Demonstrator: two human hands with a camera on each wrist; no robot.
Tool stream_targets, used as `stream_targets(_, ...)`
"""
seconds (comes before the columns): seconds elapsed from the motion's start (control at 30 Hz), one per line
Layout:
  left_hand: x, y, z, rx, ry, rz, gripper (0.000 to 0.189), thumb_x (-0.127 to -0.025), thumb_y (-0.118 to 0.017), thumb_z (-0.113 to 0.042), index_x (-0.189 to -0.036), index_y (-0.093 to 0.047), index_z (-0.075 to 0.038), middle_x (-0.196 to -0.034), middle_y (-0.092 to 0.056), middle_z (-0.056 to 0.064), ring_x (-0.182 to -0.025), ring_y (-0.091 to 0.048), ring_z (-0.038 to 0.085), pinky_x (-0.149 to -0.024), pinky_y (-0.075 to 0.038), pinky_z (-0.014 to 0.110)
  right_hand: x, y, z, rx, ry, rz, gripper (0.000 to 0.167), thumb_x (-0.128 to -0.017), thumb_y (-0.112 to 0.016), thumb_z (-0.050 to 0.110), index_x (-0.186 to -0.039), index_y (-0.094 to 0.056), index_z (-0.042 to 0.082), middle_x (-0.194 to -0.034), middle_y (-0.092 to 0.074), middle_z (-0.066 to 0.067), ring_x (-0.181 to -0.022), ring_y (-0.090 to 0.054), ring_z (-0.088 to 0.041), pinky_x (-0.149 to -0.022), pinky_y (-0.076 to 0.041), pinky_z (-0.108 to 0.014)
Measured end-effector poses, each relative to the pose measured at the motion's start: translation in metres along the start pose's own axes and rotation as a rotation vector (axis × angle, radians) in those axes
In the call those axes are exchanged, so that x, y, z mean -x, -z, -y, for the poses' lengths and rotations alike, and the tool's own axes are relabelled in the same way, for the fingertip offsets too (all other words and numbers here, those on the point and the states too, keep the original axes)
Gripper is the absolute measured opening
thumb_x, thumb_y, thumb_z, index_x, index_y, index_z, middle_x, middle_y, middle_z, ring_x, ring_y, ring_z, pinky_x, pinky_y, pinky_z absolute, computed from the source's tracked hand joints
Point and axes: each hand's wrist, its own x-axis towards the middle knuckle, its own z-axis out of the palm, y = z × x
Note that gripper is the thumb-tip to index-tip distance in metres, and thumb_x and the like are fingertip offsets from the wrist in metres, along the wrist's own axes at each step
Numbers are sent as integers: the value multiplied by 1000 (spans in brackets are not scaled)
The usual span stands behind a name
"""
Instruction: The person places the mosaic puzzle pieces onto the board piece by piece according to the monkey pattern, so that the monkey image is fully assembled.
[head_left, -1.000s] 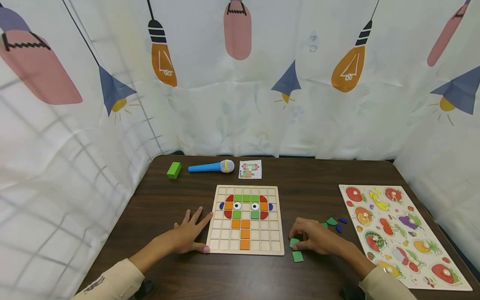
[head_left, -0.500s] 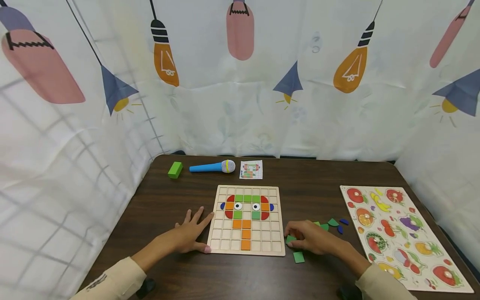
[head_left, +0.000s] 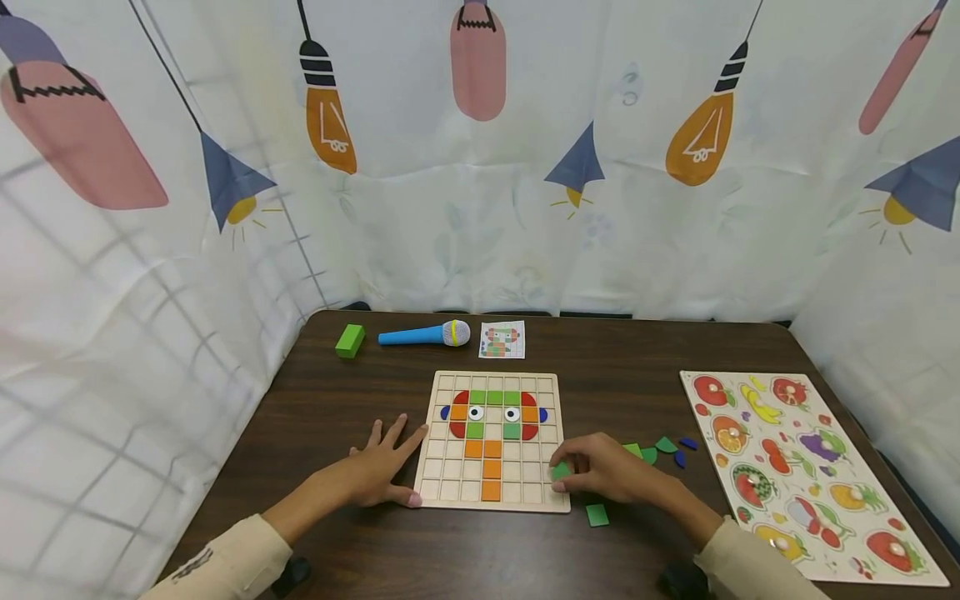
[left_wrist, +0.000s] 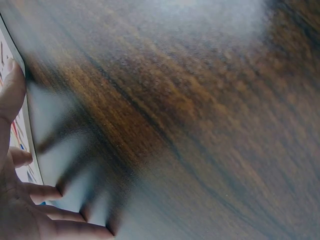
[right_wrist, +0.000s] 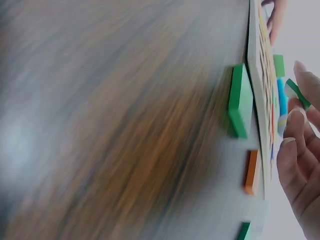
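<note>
A pale gridded puzzle board lies in the middle of the table, carrying a face of red, orange, green and blue tiles with two eye tiles. My left hand is spread flat beside its left side, thumb and fingertip at the edge. In the left wrist view the left-hand fingers reach along the table by the board. Over the board's lower right edge, my right hand pinches a green tile between thumb and fingers. The right wrist view has this green tile raised above the board's surface.
A loose green square tile lies near the right hand; an orange tile shows in the right wrist view. Beyond are green and blue pieces, a fruit puzzle board, a green block, a toy microphone and a pattern card.
My right hand has picked the green tile up from the table and carried it left to the board's right edge. The left hand has stayed at the board's left side.
</note>
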Motion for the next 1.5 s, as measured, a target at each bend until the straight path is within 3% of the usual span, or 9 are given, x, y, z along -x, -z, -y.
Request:
stream_targets(0.23,0,1,-1,5,-2,5,106,-80,-74,-60,-161,-20,-18,-165,-10,28,-144,-9,65,-94,-30,84,-18,-9,10,-15,12,-33,31,-91,-76,31,-114,-73,10,-83,-62,12,-62,-50,1,-57,-46,-20)
stream_targets(0.5,-1,1,-1,4,-3,5,106,-80,-74,-60,-161,-20,-18,-165,-10,28,-144,-9,65,-94,-30,84,-41,-24,27,-44,1,6,32,-92,-74,23,-122,-72,10,-92,-67,9,-63,-51,1,-57,-45,-19)
stream_targets(1.0,-1,-1,1,7,-3,0,105,-81,-74,-59,-162,-20,-19,-165,-10,27,-145,-9,63,-96,-29,83,-79,-52,49,14,5,-25,22,-88,-79,18,-107,-74,9,-73,-61,11,-68,-51,0,-64,-44,-18)
stream_targets(1.5,-2,-2,2,-1,-2,2,105,-81,-72,-61,-161,-20,-19,-165,-11,27,-145,-10,64,-95,-30,83,-93,-66,61,188,-49,-84,22,-83,-83,22,-102,-76,12,-68,-57,15,-64,-49,0,-64,-45,-17)
